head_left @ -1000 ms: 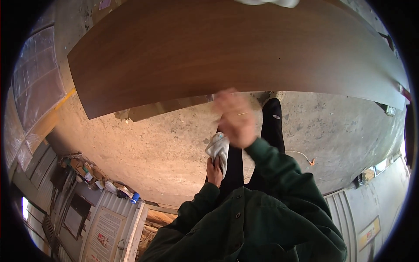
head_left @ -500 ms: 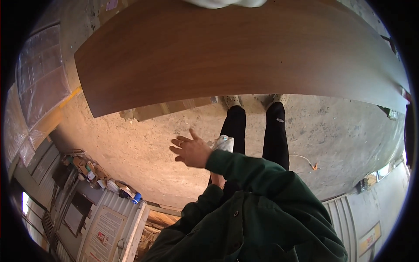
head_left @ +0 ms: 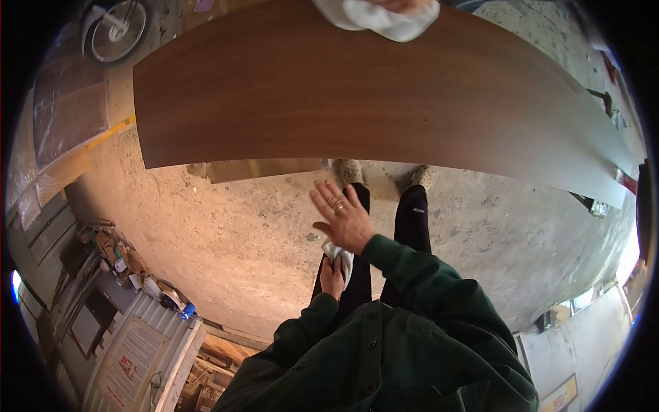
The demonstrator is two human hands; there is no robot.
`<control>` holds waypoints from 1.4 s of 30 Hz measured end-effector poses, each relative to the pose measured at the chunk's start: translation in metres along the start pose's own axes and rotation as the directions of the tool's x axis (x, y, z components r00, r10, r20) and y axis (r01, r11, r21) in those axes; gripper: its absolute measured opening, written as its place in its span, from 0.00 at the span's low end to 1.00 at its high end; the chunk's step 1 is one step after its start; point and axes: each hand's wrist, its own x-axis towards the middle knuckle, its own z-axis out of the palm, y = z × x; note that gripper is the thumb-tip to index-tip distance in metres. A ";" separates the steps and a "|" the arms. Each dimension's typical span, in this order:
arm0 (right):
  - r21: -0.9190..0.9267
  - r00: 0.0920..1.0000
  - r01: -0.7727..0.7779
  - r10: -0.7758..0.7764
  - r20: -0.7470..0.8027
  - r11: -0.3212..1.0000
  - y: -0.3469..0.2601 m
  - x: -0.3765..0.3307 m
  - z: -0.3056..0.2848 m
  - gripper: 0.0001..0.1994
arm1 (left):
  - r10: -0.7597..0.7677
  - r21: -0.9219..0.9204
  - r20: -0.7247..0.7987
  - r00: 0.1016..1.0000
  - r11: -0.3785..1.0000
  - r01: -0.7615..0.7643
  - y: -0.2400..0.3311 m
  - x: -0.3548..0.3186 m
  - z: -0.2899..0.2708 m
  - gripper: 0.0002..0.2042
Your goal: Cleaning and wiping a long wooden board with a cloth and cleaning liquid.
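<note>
My right hand [head_left: 345, 221] is raised in front of my body, fingers spread and holding nothing. Just below it, close to my thigh, my left hand [head_left: 332, 277] is closed on a crumpled white cloth [head_left: 340, 258]. Ahead of both hands lies a long brown wood-grain panel [head_left: 288, 96], its near edge beyond my fingertips. At the far edge of the panel a co-worker's hand [head_left: 405, 5] presses another white cloth [head_left: 395, 22] on the surface.
My shoes [head_left: 351, 172] stand at the panel's near edge. Flat cardboard [head_left: 268, 169] lies on the concrete floor beneath it. Plastic-wrapped stacks [head_left: 72, 103] and a wheel [head_left: 118, 31] are at the left. A cluttered shelf [head_left: 137, 268] stands at the lower left.
My right hand has swung to the right and its fingers now point forward. The left hand and its cloth show more fully. The co-worker's cloth has come further into view.
</note>
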 end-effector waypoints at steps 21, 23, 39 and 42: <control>-0.383 0.600 -0.800 0.585 -0.546 0.462 0.253 -0.350 -0.149 0.33 | 0.070 0.061 -0.195 0.978 0.996 -0.060 -0.007 -0.080 0.079 0.19; -0.373 0.695 -0.707 0.491 -0.525 0.601 0.268 -0.365 -0.154 0.31 | 0.081 0.060 -0.171 0.982 0.996 -0.072 -0.009 -0.081 0.083 0.19; 0.208 0.928 -0.317 0.257 0.268 0.925 0.227 -0.196 -0.056 0.16 | 0.315 0.158 -0.167 0.934 0.944 -0.290 0.076 -0.020 0.066 0.18; 0.195 0.892 -0.421 0.364 0.270 0.886 0.213 -0.191 -0.058 0.16 | 0.217 -0.003 -0.159 0.963 0.975 -0.221 0.098 -0.001 0.042 0.16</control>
